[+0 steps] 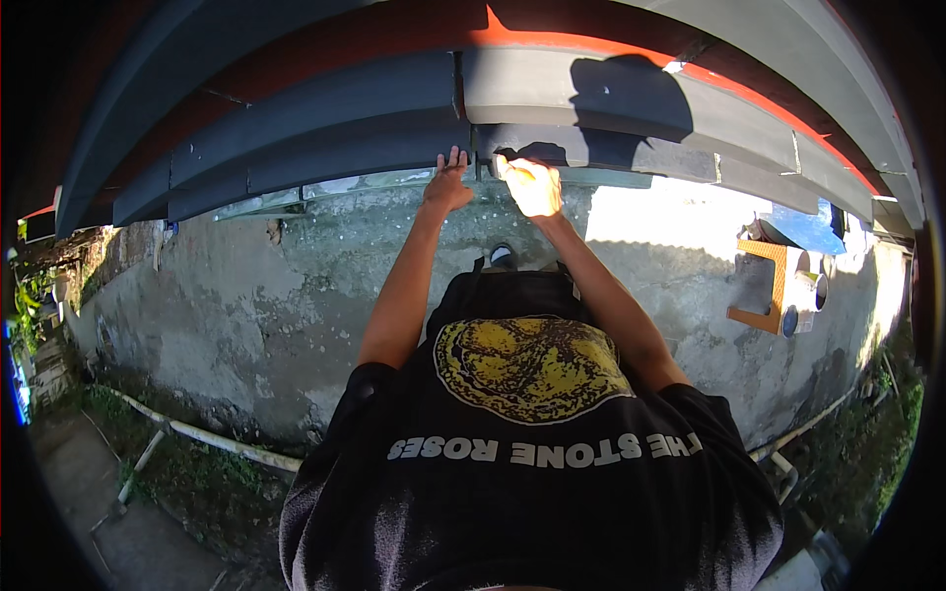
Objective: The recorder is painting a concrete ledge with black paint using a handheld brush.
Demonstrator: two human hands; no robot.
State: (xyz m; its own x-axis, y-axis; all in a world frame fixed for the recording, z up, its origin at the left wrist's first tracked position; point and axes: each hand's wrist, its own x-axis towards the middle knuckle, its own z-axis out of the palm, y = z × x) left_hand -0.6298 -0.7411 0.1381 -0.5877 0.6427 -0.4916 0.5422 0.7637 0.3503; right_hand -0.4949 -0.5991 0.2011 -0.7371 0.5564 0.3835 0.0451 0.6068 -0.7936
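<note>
In front of me runs a stepped row of dark grey boards [355,148], with narrow joints between lengths. My left hand [450,184] lies against the lowest board, just left of a joint, its fingers stretched out. To the right of that joint, my right hand [535,189] is closed at the board's lower edge, in bright sunlight. Its thumb and fingers are bent together; whatever they hold is too small or hidden to make out. A dark patch [540,152] shows on the board just above this hand, and I cannot tell whether it is shadow.
Red bands [591,41] run above the boards. Below is a stained concrete floor [325,256], with one shoe [502,256] of mine showing. At right stand an orange-brown frame [771,286] and a white container [810,291]. A pale pipe [232,445] lies along the floor's edge.
</note>
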